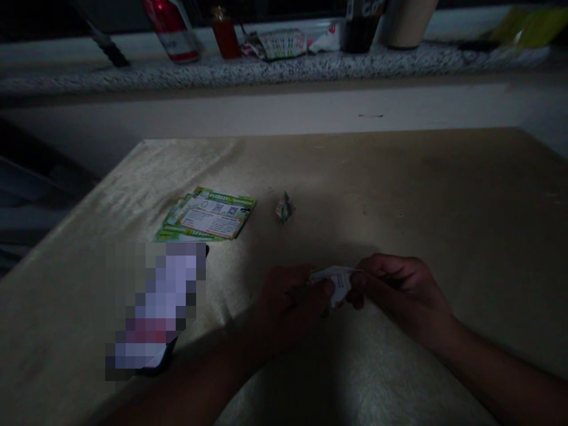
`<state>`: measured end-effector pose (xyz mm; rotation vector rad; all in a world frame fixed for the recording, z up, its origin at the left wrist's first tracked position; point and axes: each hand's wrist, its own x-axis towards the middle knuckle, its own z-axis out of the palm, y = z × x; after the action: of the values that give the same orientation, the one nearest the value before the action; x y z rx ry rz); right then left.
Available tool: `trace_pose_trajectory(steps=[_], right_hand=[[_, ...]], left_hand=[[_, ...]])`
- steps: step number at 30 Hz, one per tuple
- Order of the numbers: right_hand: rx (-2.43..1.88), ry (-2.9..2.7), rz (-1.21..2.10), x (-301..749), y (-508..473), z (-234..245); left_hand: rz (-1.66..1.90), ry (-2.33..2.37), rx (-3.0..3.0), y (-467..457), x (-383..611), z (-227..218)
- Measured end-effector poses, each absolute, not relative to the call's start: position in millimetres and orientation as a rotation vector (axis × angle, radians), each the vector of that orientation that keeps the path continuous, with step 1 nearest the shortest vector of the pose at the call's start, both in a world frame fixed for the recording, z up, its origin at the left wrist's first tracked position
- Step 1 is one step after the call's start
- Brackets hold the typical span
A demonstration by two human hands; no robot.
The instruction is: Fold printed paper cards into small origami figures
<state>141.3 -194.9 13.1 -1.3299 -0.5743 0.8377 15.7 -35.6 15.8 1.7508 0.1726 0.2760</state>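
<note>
On my feed I see what looks like a dim room in a home, though I can't tell which. A speckled stone sill (248,74) carries everyday clutter: a red-and-silver container (175,35), a small red bottle (226,38), a dark bottle (360,29), a wrapper (284,44). Below, by a pale wall (302,109), stands a table (346,171) with a creased, shiny cover.

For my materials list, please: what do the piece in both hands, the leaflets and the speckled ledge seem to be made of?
Held piece: probably folded paper, by its thin edge and printed face; finish unclear.
Leaflets: likely paper or thin card, flat sheets with coloured print, maybe glossy.
Speckled ledge: perhaps granite or imitation stone, judging by its mottled grain; apparently smooth.
</note>
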Motion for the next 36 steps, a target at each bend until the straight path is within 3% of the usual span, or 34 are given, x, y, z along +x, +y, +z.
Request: trace_pose_trajectory(steps=[10, 17, 36], right_hand=[[-1.382, -0.58, 0.846, 142.2, -195.2, 13.1], [-1.459, -0.569, 0.808, 140.6, -194.8, 10.3], [-1.452, -0.669, 0.693, 139.6, -195.4, 15.8]], left_hand=[[0.296, 0.411, 1.815, -31.3, 20.0, 13.8], [0.367, 0.114, 1.882, -28.5, 23.2, 18.0], [0.234, 0.326, 1.665, -35.1, 15.9, 17.9]])
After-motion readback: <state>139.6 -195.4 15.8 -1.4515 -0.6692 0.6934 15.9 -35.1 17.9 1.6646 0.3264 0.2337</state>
